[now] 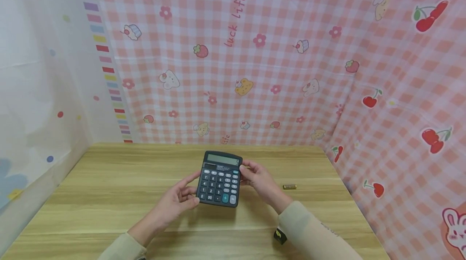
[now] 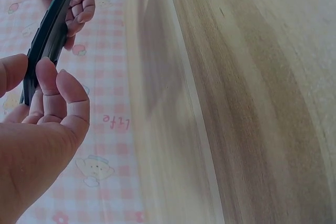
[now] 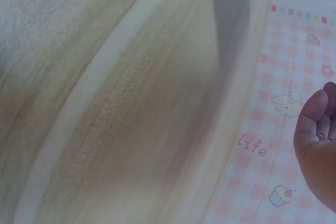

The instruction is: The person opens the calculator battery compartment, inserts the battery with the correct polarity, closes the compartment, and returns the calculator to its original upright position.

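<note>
A black calculator [image 1: 219, 179] is held up off the wooden table, its keys and display facing the head camera; a digit that looks like 5 shows at the display's right end. My left hand [image 1: 177, 200] grips its lower left edge, thumb in front and fingers behind. On the upper right edge, my right hand [image 1: 259, 182] pinches it with the thumb on the front. Seen edge-on in the left wrist view, the calculator [image 2: 50, 38] sits between thumb and fingers. The right wrist view has only part of the right hand [image 3: 317, 140]; the calculator is out of that frame.
A battery [image 1: 289, 187] lies on the table [image 1: 120, 195] right of the right hand. Beside the right sleeve is a small black object [image 1: 280, 236] with a yellow-green mark, partly covered by the sleeve. Checked pink cloth [image 1: 225, 66] hangs behind the table and along its right side.
</note>
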{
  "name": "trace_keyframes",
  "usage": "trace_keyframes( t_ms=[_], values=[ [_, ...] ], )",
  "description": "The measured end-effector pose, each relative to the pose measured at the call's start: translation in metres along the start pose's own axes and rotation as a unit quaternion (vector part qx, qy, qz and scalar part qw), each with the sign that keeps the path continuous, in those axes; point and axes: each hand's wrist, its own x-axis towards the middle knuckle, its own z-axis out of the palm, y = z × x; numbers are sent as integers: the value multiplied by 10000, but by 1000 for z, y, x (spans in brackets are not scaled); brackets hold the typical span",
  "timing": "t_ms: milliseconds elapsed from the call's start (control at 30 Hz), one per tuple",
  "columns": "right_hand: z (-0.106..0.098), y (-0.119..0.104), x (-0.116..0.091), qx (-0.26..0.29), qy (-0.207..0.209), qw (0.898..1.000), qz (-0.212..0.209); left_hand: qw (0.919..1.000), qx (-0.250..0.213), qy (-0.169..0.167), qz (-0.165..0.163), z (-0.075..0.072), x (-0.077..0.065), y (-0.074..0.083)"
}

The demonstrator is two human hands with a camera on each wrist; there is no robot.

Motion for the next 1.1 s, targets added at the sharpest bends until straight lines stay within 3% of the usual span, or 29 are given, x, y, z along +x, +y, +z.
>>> trace_keyframes(
  t_ms=[667, 1100],
  values=[
    [-7, -2, 0, -404, 254, 9986, 207, 9995, -213, 9, -216, -5, -1, 0],
    [-11, 1, -4, -689, 123, 9975, 119, 9957, -427, 697, -427, -8, 1, -2]
  ],
)
